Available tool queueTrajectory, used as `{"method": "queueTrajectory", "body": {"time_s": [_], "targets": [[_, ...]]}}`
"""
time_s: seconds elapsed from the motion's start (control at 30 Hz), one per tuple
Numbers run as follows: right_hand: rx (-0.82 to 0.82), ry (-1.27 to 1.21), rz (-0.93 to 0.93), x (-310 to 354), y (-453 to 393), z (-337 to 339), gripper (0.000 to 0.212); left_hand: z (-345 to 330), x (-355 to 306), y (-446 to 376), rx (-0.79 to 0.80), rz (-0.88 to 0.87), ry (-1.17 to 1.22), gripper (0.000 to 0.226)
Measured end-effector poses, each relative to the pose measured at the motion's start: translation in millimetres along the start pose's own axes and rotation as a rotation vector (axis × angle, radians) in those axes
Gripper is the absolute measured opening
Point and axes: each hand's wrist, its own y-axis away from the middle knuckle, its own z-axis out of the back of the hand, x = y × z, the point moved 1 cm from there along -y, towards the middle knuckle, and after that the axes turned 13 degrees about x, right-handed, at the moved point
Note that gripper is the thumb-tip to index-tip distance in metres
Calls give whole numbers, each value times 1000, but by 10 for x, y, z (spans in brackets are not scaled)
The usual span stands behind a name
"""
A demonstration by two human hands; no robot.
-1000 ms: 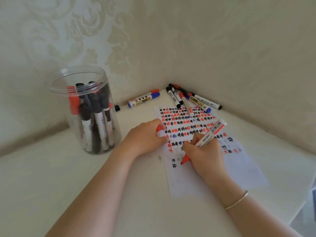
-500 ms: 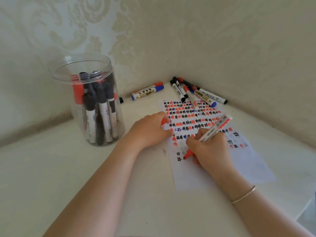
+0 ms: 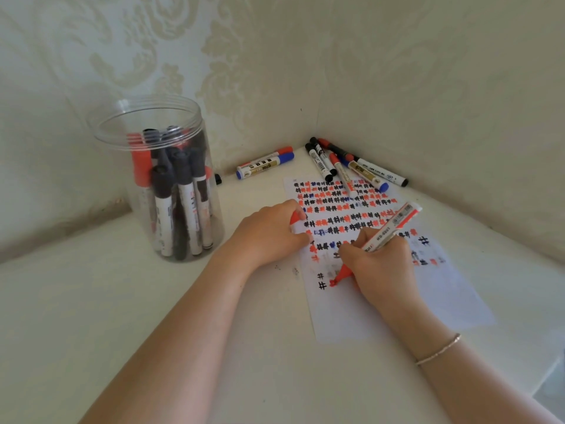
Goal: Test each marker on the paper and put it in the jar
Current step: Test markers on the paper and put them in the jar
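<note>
My right hand grips an uncapped red marker, its tip touching the white paper beside a fresh red mark near the sheet's left edge. My left hand rests on the paper's left side, fingers curled round the red cap. The sheet is covered with rows of black, red and blue marks. A clear plastic jar stands at the left with several markers upright inside.
Several capped markers lie in the wall corner behind the paper. Two more markers, red-capped and blue-capped, lie along the back wall. Patterned walls close off the back and right. The table's edge shows at the lower right.
A red mark has appeared under the marker tip as my right hand writes. The left hand keeps hold of the cap. The view has shifted slightly.
</note>
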Motion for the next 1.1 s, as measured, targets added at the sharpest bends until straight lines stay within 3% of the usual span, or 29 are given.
{"method": "queueTrajectory", "body": {"time_s": [0.13,0.2,0.33,0.47,0.53,1.0,1.1], "targets": [[9,35,1,-17,-5,-18,19,-4,-4,20,-7,-16,33,34],[36,-5,-7,-6,-14,-7,21,0,-3,31,-16,-38,157,22],[90,-422,42,208,-87,175,22,35,-56,84,-27,-137,413,11],[151,-673,206,615,-224,402,12,15,-127,98,-43,-261,588,5],[179,-738,230,711,-256,436,20,25,-141,92,-79,-311,636,10],[224,-413,191,643,-343,227,18,81,-180,112,-111,-366,760,23],[283,-486,159,684,-371,255,19,118,-158,117,-125,-389,868,19]]}}
